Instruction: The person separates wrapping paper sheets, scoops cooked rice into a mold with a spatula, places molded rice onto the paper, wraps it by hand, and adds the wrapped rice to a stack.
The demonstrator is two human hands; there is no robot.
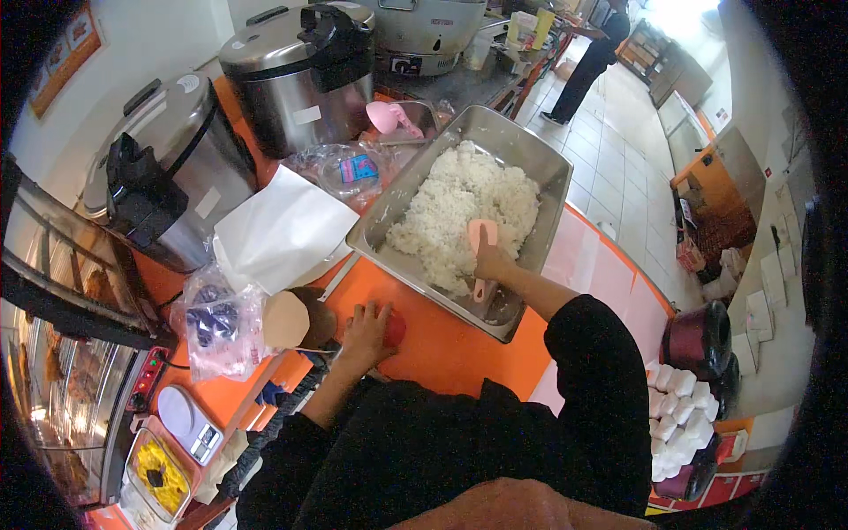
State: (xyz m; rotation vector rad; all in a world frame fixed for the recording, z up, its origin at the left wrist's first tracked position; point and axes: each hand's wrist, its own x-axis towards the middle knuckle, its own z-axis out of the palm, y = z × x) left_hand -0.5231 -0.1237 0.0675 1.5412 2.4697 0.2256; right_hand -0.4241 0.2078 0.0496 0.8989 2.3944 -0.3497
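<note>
My right hand (491, 264) grips a pink rice paddle (483, 228), its blade against a mound of cooked white rice (464, 192). The rice lies in a deep rectangular stainless steel pan (371, 228) on the orange countertop (437, 351). Left of the pan's near corner, my left hand (366, 334) is curled over a small red rounded object (395, 329), probably a cup or bowl. My fingers and palm hide much of it.
Two steel rice cookers (311, 99) (192, 165) stand behind white paper sheets (285, 225) and plastic bags (222, 324). A digital scale (189, 421), a tray of yellow food (162, 474) and a glass display warmer (73, 371) are at left. A person (589, 59) stands beyond.
</note>
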